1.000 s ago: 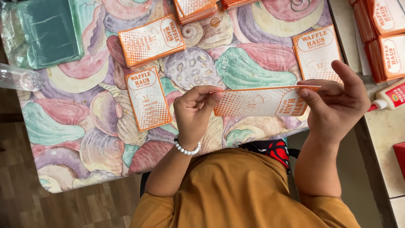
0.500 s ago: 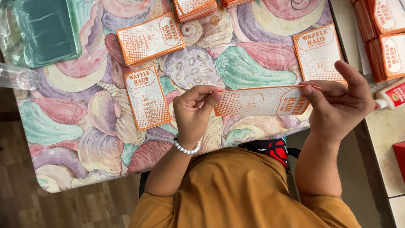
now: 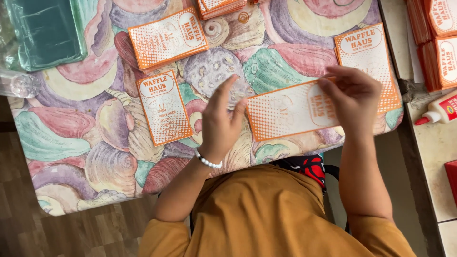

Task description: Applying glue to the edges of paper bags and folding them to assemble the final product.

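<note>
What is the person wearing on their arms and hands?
Both hands are bare, no gloves or rings visible. The left hand has a white beaded bracelet at the wrist. The right hand wears nothing. Mustard-orange short sleeves leave the forearms uncovered.

We note orange-and-white dotted card (image 3: 290,110), pastel shell-patterned tablecloth (image 3: 95,143), green tray (image 3: 45,31), white bead bracelet (image 3: 208,162), mustard shirt (image 3: 271,214).

Flat orange-and-white printed paper sleeve (image 3: 290,110), lying lengthwise near the table's front edge.
</note>
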